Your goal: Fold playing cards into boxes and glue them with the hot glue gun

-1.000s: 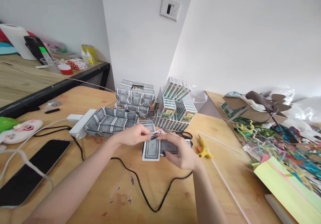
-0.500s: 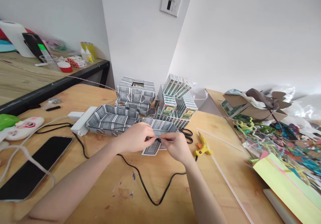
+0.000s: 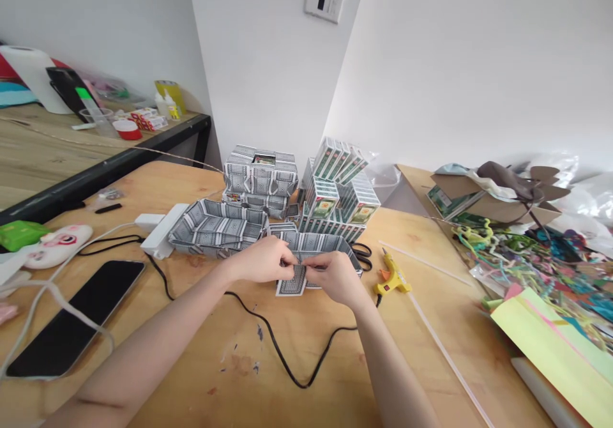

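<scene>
Both hands meet over a half-open tray of grey patterned playing cards [image 3: 317, 243], with a loose-looking card flap [image 3: 290, 287] on its near side. My left hand [image 3: 263, 260] pinches the card edge with thumb and forefinger. Close beside it, my right hand [image 3: 335, 277] pinches the same wall from the right. The fingertips hide the exact spot they grip. To the left stands a finished-looking card tray [image 3: 218, 223], and behind it a lidded box of the same cards [image 3: 261, 175].
Stacked card packs [image 3: 323, 198] stand behind the tray. Black scissors [image 3: 363, 257] and a yellow glue gun [image 3: 393, 276] lie to the right, near clear glue sticks [image 3: 450, 361]. A black cable [image 3: 272, 345] loops in front. A phone [image 3: 76, 319] and white power strip [image 3: 165, 230] are left.
My fingers have shifted slightly along the card wall, and the tray's near flap now sits more upright to view. A dark bit seen earlier between the fingertips no longer shows. The view has tilted slightly.
</scene>
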### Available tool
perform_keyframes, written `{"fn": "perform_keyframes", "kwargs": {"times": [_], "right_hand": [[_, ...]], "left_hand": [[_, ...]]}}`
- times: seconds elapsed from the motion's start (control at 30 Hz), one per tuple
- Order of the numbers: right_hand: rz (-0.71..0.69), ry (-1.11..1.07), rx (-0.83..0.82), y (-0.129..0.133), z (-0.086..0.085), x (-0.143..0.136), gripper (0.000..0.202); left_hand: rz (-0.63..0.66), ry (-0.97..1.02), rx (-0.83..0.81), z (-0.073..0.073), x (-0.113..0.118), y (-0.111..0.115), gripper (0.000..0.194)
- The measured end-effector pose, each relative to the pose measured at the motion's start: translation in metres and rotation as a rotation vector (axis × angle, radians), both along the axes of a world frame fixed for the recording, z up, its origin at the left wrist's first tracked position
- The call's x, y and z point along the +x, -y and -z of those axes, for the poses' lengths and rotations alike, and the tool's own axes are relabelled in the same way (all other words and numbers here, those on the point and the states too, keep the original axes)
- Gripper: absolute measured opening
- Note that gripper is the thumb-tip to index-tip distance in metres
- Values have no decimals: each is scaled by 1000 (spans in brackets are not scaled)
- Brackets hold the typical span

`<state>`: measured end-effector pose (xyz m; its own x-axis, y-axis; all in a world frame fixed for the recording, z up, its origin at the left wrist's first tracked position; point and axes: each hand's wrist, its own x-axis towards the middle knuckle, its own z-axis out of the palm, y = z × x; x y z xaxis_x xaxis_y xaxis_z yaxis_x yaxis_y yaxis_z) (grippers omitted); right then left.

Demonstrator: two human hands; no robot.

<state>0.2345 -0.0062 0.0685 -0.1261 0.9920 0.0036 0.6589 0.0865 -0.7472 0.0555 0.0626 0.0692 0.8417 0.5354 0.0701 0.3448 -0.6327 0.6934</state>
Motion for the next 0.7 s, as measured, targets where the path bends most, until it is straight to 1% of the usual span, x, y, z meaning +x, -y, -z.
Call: {"fn": "perform_keyframes", "kwargs": {"times": [0.13,0.27,0.4,0.57,0.7], "right_hand": [[1,5,-5,0,1,1,27],[7,-2,-10,-1,4,1,27],[23,-10,-17,-2,5,3,28],[-2,-13,-17,-1,2,3,27],[16,-22,-21,-1,3,3,28]], "left_hand": [[9,-55,20,-5,0,2,25],[11,-58,14,-6,-1,2,28],[28,-47,1,-5,-3,1,31],[46,-2,-10,-3,-4,-2,32],[52,21,-23,0,-5,-4,32]]}}
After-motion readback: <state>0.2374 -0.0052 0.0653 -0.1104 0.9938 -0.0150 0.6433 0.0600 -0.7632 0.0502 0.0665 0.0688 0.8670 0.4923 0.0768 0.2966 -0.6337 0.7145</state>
